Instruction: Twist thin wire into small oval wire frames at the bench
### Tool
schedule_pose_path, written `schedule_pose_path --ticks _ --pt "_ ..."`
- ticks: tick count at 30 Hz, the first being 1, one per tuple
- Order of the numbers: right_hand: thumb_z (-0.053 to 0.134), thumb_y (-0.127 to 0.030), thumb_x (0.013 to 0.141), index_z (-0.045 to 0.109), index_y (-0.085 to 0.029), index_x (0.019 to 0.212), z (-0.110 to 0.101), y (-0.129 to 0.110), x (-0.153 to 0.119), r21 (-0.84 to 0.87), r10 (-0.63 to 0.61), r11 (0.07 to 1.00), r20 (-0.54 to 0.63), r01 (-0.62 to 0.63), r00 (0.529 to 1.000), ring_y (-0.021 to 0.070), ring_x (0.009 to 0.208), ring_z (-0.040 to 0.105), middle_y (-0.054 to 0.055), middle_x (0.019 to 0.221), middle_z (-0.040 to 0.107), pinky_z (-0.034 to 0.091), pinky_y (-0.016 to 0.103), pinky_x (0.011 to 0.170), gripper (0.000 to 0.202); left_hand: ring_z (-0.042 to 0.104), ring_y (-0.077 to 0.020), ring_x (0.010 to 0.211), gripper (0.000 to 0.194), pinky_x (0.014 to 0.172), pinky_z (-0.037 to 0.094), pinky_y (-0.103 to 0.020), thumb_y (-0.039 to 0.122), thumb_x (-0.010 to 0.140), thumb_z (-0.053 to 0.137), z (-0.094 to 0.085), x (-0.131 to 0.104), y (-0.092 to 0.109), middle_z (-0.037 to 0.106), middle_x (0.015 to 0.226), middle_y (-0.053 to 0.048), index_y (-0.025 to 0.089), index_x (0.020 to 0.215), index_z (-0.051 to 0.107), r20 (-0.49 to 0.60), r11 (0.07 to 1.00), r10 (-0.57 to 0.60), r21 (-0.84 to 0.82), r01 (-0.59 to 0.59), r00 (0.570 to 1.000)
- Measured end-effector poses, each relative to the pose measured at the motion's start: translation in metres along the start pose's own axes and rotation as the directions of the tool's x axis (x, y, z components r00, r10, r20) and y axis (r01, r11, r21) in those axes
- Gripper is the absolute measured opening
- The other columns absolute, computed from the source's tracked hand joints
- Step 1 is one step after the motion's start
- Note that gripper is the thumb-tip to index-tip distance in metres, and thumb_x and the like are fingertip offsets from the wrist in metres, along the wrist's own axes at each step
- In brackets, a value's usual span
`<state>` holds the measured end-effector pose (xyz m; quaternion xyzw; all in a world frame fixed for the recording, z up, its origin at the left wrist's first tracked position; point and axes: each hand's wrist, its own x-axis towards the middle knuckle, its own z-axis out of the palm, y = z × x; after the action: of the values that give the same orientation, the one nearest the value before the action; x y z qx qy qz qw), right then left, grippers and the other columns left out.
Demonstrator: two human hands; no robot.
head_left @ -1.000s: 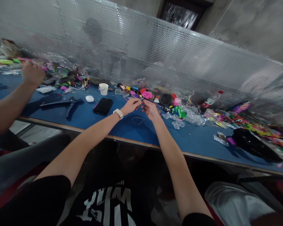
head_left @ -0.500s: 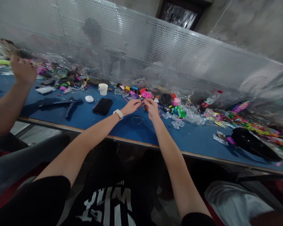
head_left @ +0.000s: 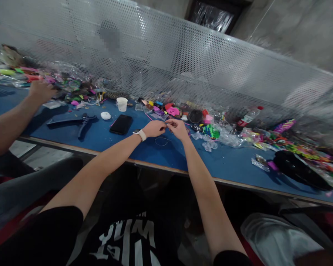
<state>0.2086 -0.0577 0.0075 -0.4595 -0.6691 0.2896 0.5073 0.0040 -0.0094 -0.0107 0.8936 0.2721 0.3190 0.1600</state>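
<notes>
"What's nearest?"
"A black shirt (head_left: 170,236), its white lettering (head_left: 138,253) upside down and not surely readable. Beyond, a thin looped strand (head_left: 162,138) appears to lie on the blue tabletop (head_left: 166,159), just below both hands."
"The fingers?"
"Left hand (head_left: 154,128) and right hand (head_left: 178,129) meet, fingers bent; whether they grasp anything cannot be told. It looks like fine handling, calling for steadiness."
"Farther?"
"A bottle (head_left: 251,115), red label (head_left: 243,122) illegible."

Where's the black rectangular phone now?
In the head view, the black rectangular phone lies on the blue table, left of the person's bare left hand, just in front of the white tapered cup.
</notes>
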Motion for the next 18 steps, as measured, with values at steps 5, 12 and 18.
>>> schedule_pose_path --ticks 5,12,18 --pt "0.096 -0.054 0.077 0.081 -0.025 0.09 0.007 0.002 0.004 0.11 0.029 0.994 -0.123 -0.015 0.992 0.0171 0.062 0.065 0.002 0.081 0.082 0.05 0.029 0.053 0.036 0.054 -0.0224 0.071 0.028 0.074 0.038 -0.036 0.011 0.097 0.065 0.0 0.003 0.002 0.066 0.076 -0.005 0.024 0.073 0.057 -0.117 0.997 -0.05 -0.063 0.042 0.992" --pt "0.101 -0.043 0.076 0.076 -0.024 0.093 0.014 0.001 0.01 0.407 0.359 0.87 -0.136 -0.279 0.923 0.015 0.066 0.072 0.002 0.091 0.086 0.052 0.024 0.053 0.036 0.052 -0.0184 0.071 0.03 0.073 0.037 -0.033 0.02 0.108 0.057 -0.002 0.005 0.004 0.061 0.073 -0.001 0.022 0.077 0.057 -0.224 0.95 -0.125 -0.308 0.052 0.967" --pt "0.097 -0.039 0.079 0.077 -0.025 0.095 0.011 0.001 0.008 0.49 0.447 0.79 -0.049 -0.368 0.893 0.0157 0.07 0.075 0.001 0.093 0.087 0.055 0.024 0.056 0.029 0.047 -0.0154 0.058 0.028 0.059 0.037 -0.03 0.032 0.111 0.06 0.013 0.01 -0.002 0.053 0.065 0.002 0.022 0.085 0.062 -0.185 0.773 -0.328 -0.617 0.151 0.926"
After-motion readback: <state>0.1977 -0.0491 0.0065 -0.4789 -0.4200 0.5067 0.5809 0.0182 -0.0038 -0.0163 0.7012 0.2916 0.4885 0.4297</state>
